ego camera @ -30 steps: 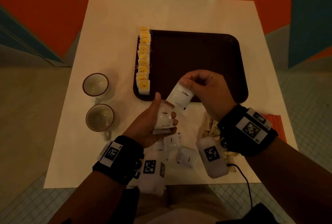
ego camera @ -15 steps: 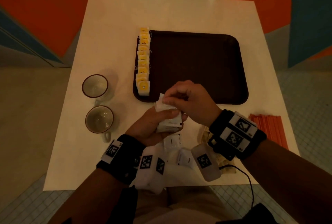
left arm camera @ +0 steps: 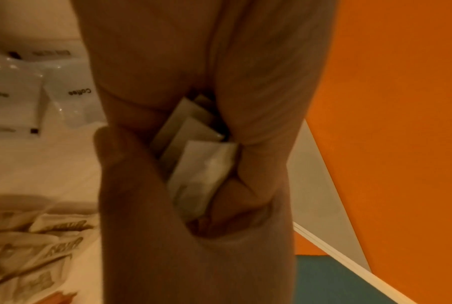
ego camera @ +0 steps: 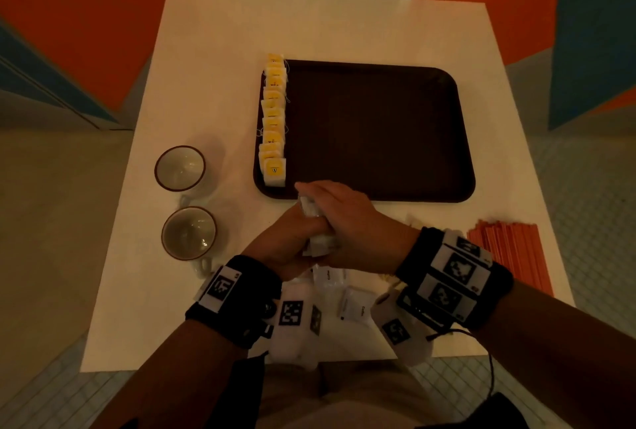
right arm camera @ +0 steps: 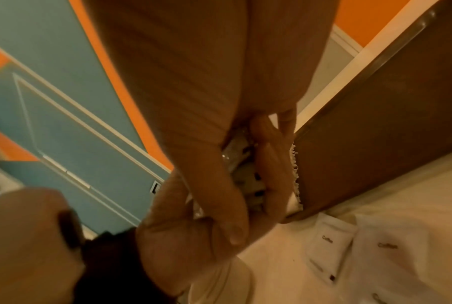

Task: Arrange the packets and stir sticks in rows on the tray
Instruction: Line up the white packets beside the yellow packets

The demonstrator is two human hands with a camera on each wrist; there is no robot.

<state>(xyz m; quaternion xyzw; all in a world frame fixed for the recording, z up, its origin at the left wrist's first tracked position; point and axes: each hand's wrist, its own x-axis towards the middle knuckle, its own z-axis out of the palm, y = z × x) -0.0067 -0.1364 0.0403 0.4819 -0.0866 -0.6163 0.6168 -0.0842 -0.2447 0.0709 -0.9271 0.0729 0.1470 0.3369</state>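
Observation:
Both hands clasp a stack of white coffee packets [ego camera: 315,227] just in front of the dark brown tray [ego camera: 378,132]. My left hand [ego camera: 284,239] grips the stack from below and the left. From above and the right, my right hand [ego camera: 344,218] closes over it. The left wrist view shows the packet edges [left arm camera: 198,164] fanned between the two palms. In the right wrist view the packets [right arm camera: 245,174] sit between fingers and thumb beside the tray [right arm camera: 375,144]. A row of yellow tea bags [ego camera: 273,122] lies along the tray's left side. Orange stir sticks [ego camera: 509,249] lie on the table at the right.
Loose coffee packets [ego camera: 356,306] lie on the white table [ego camera: 213,50] under my wrists, and beige packets [left arm camera: 37,236] lie beside them. Two cups [ego camera: 180,167] [ego camera: 189,232] stand left of the tray. The table's front edge is close to my body.
My right hand brought one coffee packet down onto the stack in my left hand. It then closed over the stack, and both hands now squeeze it together.

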